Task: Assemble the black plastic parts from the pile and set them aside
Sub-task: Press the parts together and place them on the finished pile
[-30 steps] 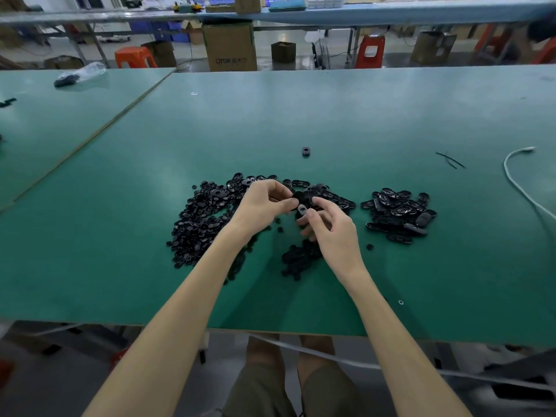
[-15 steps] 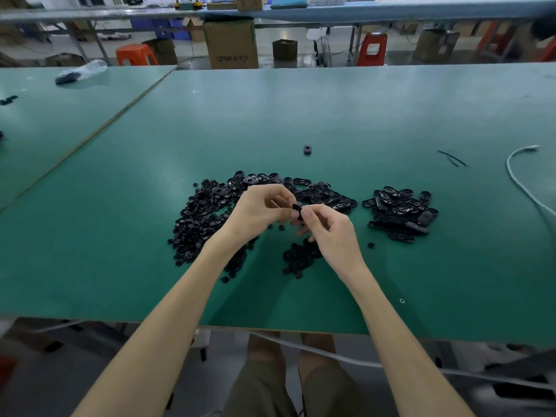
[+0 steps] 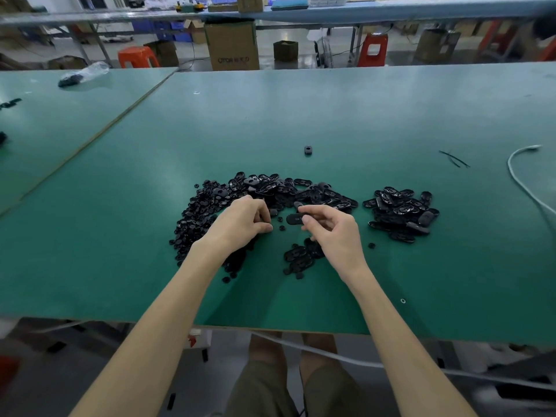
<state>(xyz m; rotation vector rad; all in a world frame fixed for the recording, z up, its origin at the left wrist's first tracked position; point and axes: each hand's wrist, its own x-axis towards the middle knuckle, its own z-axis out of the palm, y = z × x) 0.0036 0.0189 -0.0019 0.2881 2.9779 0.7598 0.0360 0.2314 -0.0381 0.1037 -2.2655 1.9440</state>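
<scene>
Now our right hand pinches an oval part by one end. Our left hand is curled just beside it, and we cannot tell whether it holds a small piece. Joining seems to be in hand; next we must align and press. The pile lies behind, a likely finished heap sits toward the right edge, and open table runs to the far edge.
</scene>
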